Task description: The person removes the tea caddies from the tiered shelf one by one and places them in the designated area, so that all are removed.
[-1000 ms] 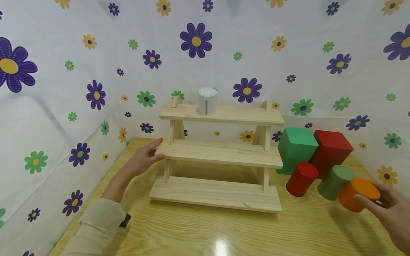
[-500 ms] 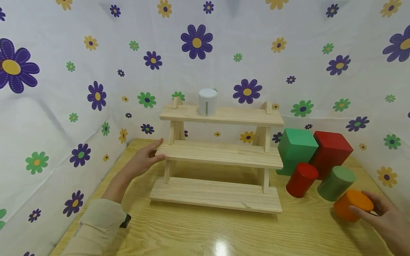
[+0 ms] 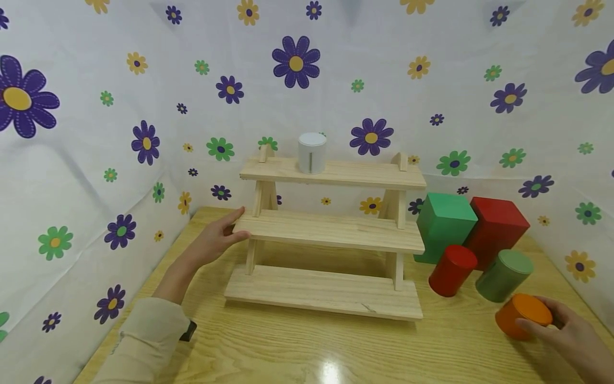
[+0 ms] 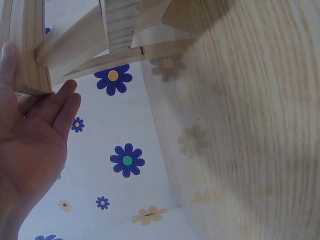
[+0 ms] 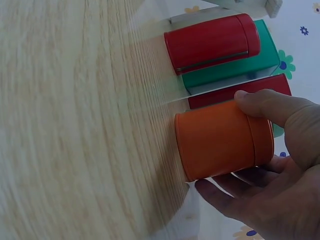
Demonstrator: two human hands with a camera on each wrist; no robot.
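Note:
My left hand (image 3: 213,242) grips the left end of the middle board on a three-tier wooden shelf stand (image 3: 326,226). In the left wrist view, the thumb lies on one side of that board and the fingers on the other. My right hand (image 3: 571,336) holds an orange round tin (image 3: 518,320) between thumb and fingers, lid up. Its base (image 5: 182,150) is on or very near the tabletop; I cannot tell which. Behind it stand a green round tin (image 3: 503,274) and a red round tin (image 3: 452,271).
A white round tin (image 3: 312,154) stands on the top board, left of centre. Right of the stand, a green box (image 3: 446,224) and a red box (image 3: 499,226) stand side by side. Flower-patterned cloth (image 3: 336,101) encloses the wooden table (image 3: 268,346) at the back and sides.
My right hand has brought the orange tin nearer to me and slightly left, away from the green tin. My left hand stays on the middle board.

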